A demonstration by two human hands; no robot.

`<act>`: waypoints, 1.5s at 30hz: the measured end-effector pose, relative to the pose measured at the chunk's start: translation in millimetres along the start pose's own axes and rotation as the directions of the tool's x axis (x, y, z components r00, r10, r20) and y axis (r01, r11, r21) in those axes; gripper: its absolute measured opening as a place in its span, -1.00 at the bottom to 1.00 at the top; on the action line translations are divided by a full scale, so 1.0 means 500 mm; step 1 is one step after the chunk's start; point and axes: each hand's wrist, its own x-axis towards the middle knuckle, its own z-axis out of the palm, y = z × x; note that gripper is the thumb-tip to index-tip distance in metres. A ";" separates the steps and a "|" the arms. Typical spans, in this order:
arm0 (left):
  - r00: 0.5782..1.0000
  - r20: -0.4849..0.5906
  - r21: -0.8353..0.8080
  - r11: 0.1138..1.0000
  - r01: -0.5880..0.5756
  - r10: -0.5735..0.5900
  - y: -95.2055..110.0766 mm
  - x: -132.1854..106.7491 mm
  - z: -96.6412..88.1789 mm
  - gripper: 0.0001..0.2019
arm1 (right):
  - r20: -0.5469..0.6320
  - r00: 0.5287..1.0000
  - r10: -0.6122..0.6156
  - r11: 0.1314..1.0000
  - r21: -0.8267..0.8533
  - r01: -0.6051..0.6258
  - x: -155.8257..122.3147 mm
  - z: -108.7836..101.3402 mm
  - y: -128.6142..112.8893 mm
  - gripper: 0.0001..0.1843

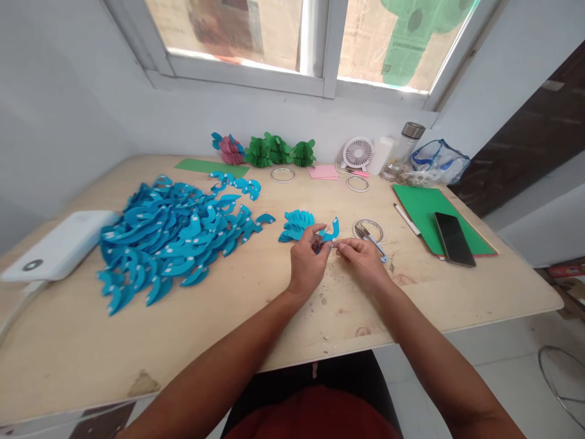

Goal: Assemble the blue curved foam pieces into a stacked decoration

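My left hand (307,263) pinches a curved blue paper piece (331,231) at the middle of the wooden table (228,329). My right hand (363,259) meets it from the right, fingertips pinched at the piece's lower end. Just behind my left hand lies a small fanned stack of blue pieces (296,224). A large heap of the same blue curved pieces (169,238) spreads over the left half of the table. Scissors (371,239) rest on a tape roll (368,230) right behind my right hand.
A white box (59,247) sits at the left edge. A green cutting mat (429,216) with a black phone (454,239) lies right. At the back wall stand green and pink paper flowers (274,151), a small fan (358,152), a bottle (406,143), tape rolls (283,175).
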 end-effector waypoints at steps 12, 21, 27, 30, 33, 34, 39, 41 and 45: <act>1.000 -0.030 -0.025 1.000 -0.012 0.011 -0.003 0.007 -0.006 -0.69 | -0.019 1.000 0.015 0.999 0.042 -0.014 0.003 -0.004 -0.002 -0.67; 0.992 0.042 -0.259 0.958 0.125 -0.118 -0.003 0.005 0.004 -0.70 | 0.060 0.997 -0.052 0.998 -0.019 0.053 0.002 -0.001 0.007 -0.75; 0.979 0.118 -0.361 0.911 0.201 -0.169 -0.002 0.002 0.011 -0.70 | 0.035 0.995 -0.093 0.995 -0.019 0.094 0.008 -0.007 0.017 -0.75; 0.971 0.126 -0.393 0.888 0.237 -0.204 -0.006 0.005 0.008 -0.64 | 0.051 0.992 -0.112 0.991 -0.065 0.115 0.010 -0.010 0.019 -0.77; 0.966 0.108 -0.385 0.886 0.260 -0.237 -0.008 0.008 0.005 -0.63 | 0.079 0.989 -0.127 0.986 -0.102 0.134 0.011 -0.012 0.021 -0.78; 0.965 0.103 -0.382 0.886 0.261 -0.240 -0.009 0.009 0.005 -0.64 | 0.072 0.989 -0.132 0.983 -0.115 0.140 0.011 -0.012 0.021 -0.79; 0.961 0.141 -0.404 0.872 0.275 -0.238 -0.009 0.010 0.005 -0.66 | -0.110 0.962 -0.250 0.955 -0.192 0.226 0.004 -0.014 0.010 -0.82; 0.960 0.152 -0.398 0.874 0.279 -0.237 -0.009 0.010 0.005 -0.66 | -0.154 0.928 -0.340 0.922 -0.246 0.297 -0.002 -0.014 0.002 -0.86; 0.957 0.169 -0.395 0.874 0.284 -0.234 -0.010 0.010 0.005 -0.65 | -0.081 0.853 -0.516 0.804 -0.389 0.450 -0.012 -0.012 -0.009 -0.91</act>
